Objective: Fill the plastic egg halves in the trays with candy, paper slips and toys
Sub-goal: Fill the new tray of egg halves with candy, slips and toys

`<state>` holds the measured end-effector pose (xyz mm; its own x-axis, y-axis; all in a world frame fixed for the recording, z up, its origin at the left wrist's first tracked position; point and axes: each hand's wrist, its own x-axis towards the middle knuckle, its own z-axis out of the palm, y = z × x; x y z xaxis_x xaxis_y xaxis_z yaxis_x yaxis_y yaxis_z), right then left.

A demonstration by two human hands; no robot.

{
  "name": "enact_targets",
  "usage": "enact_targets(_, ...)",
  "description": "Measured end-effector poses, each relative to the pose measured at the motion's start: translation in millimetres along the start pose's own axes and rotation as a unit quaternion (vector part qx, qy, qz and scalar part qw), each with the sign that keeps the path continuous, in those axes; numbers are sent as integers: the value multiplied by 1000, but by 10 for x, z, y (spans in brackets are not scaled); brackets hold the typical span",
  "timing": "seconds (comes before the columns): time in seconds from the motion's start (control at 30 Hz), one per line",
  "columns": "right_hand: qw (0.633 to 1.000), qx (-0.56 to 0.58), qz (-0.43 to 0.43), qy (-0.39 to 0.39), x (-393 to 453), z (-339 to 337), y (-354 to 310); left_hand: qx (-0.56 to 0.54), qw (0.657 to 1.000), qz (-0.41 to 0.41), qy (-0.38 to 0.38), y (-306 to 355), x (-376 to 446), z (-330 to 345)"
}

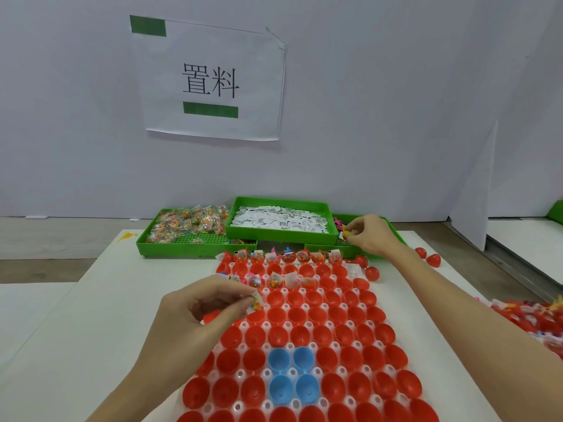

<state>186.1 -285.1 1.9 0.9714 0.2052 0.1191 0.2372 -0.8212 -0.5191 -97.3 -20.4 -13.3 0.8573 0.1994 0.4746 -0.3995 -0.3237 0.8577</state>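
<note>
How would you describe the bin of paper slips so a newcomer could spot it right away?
Look to the far end of the white table, where green bins line up against the wall. The bin of paper slips is the middle one, raised above its neighbours. It alone holds white printed slips, not colourful candy packets or toys.

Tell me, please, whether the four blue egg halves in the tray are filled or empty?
Empty: all four blue egg halves show bare insides, with no candy, slip or toy.

Place: packing workstation in a small factory or assembly shop.
Upper centre: printed sign (210, 79) taped to plain partition wall (396, 102).
Middle: green supply bins (195, 242) of bulk stock.
Lower centre: egg tray (304, 330) on white worktable (122, 300).
</note>
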Motion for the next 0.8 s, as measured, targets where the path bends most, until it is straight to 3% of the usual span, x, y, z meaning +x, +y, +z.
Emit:
enact_targets(0.5, 978, 175, 35, 110, -256, -46, 77, 24, 999, -32, 22, -18, 21, -35)
enact_targets(0.7, 956, 281, -59, 54, -929, -175, -312, 13, 999, -31, 10, 39, 15, -11)
enact_targets(0.8, 937, 337, -91, -18, -1315, -192, -580, -1, 999, -34, -5, 60, -6, 7)
